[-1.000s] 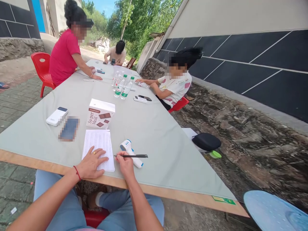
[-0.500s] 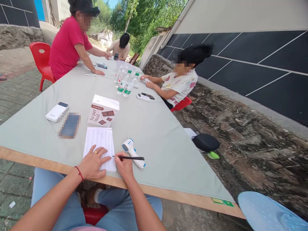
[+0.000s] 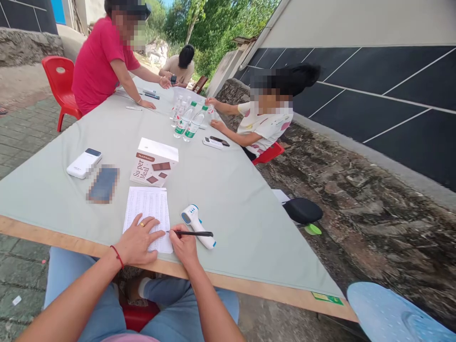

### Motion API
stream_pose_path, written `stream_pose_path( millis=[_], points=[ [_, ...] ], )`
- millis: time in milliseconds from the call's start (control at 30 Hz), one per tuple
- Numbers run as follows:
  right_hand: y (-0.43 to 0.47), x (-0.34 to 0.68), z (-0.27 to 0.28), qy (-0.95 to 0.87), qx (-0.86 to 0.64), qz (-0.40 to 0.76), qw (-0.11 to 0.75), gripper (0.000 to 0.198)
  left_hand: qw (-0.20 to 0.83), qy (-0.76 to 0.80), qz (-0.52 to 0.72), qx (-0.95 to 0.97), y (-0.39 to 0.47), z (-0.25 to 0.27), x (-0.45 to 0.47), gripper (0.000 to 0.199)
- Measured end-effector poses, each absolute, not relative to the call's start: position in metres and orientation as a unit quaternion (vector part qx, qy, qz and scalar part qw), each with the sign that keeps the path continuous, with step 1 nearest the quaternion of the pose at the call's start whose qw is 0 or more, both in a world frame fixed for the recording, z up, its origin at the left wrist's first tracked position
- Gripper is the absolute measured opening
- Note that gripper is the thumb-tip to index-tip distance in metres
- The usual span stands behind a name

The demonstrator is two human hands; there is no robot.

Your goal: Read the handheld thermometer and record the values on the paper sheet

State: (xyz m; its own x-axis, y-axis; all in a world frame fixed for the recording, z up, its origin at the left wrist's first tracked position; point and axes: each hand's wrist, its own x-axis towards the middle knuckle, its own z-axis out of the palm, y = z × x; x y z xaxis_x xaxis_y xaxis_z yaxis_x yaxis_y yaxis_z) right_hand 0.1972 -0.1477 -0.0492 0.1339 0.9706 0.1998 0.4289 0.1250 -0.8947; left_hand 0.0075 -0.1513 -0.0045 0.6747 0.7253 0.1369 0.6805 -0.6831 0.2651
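Observation:
A printed sheet of paper (image 3: pixel 147 202) lies on the cloth near the table's front edge. My left hand (image 3: pixel 140 241) rests flat on its lower part, fingers spread, a ring on one finger. At the sheet's right edge my right hand (image 3: pixel 184 246) grips a black pen (image 3: pixel 194 233), its tip at the paper. Just beyond the pen lies a white and blue infrared thermometer (image 3: pixel 198 227), partly covered by it. Behind the sheet stands a white and brown "Su-per Meal" box (image 3: pixel 155 163).
To the left lie a white power bank (image 3: pixel 84 163) and a blurred phone (image 3: pixel 103 184). Several water bottles (image 3: pixel 185 119) stand farther back. Three people sit or lean around the far table (image 3: pixel 249 228). A light blue hat-like object (image 3: pixel 395 313) is at the lower right.
My hands, pen and paper stay almost in place. The person on the right has lifted one hand toward the bottles. The leaning person's far hand has opened and shifted right.

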Motion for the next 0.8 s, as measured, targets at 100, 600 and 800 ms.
stream_pose_path(
  millis=[100,600,800],
  points=[
    [-0.1479,0.1968,-0.0493,-0.588,-0.594,0.291,0.466,0.015,0.099,0.386,0.115,0.910,-0.1512,-0.0039,0.0075,0.051],
    [-0.1472,0.1960,-0.0489,-0.559,-0.603,0.300,0.484,0.016,0.099,0.388,0.110,0.910,-0.1516,-0.0028,0.0068,0.051],
    [-0.1467,0.1965,-0.0503,-0.559,-0.607,0.298,0.479,0.016,0.104,0.386,0.116,0.909,-0.1519,-0.0038,0.0068,0.051]
  ],
)
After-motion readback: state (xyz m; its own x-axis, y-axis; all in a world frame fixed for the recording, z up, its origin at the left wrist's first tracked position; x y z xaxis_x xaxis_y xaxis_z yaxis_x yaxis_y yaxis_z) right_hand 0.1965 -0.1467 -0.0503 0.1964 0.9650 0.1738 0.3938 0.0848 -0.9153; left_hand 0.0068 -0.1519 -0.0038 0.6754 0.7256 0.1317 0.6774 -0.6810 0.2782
